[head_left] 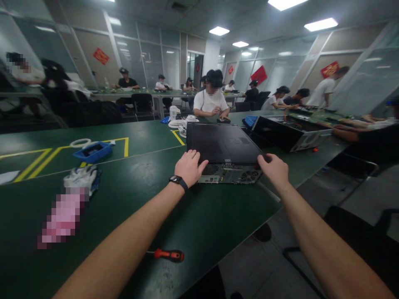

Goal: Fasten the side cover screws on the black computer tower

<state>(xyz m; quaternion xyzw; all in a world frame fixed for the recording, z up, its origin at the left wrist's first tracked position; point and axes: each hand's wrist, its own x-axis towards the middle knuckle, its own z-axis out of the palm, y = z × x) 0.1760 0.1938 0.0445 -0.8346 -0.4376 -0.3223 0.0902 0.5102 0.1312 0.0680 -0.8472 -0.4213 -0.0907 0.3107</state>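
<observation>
A black computer case (222, 143) lies on its side on the green table, its rear panel with ports and a fan grille facing me. My left hand (189, 167) rests on the near left corner of the case, fingers on the top panel and thumb stretched along the edge. At the near right corner, my right hand (274, 168) grips the case, its fingertips partly hidden behind the edge. A red and black screwdriver (170, 255) lies near the table's front edge, its tip hidden by my left forearm.
To the left are gloves (81, 178), a blue tray (92, 152) and a blurred pink item (64, 214). White fans (179, 122) stand behind the case. An open computer case (293, 131) is at the right. A person (212, 99) sits opposite; others work farther back.
</observation>
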